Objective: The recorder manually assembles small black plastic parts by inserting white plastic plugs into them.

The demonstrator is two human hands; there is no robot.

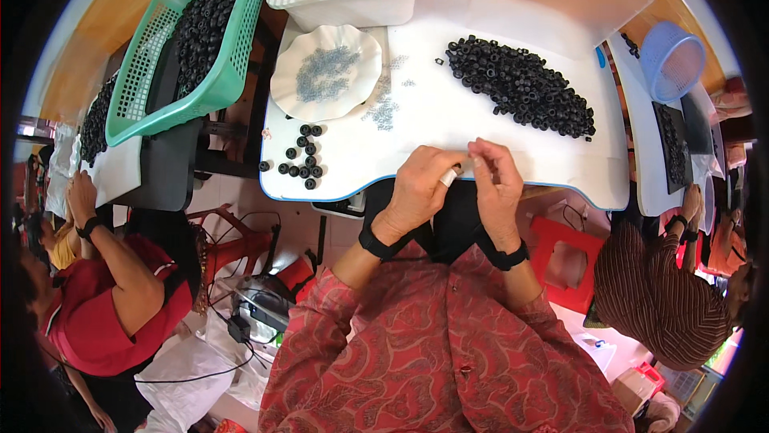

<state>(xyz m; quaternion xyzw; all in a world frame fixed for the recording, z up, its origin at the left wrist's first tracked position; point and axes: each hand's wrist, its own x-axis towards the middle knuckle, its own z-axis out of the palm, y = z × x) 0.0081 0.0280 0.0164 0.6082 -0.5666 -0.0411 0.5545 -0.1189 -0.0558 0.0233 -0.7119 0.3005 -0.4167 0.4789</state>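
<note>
Above the front edge of the white table, my two hands are close together. My left hand is closed, with a white wrap on one finger and a small black part showing between thumb and forefinger. The fingers of my right hand are bent into a pinch beside it; whatever they hold is too small to make out. Farther off to the right is a heap of small black ring-like parts. Several round black pieces lie at the left front. A pale wavy-rimmed plate carries tiny clear bits, and more clear bits are scattered beside it.
A white tub of black parts stands at the back. To the left is a green basket with more. A translucent sheet lies back right, near a blue basket. Co-workers sit on both sides; a red stool is below.
</note>
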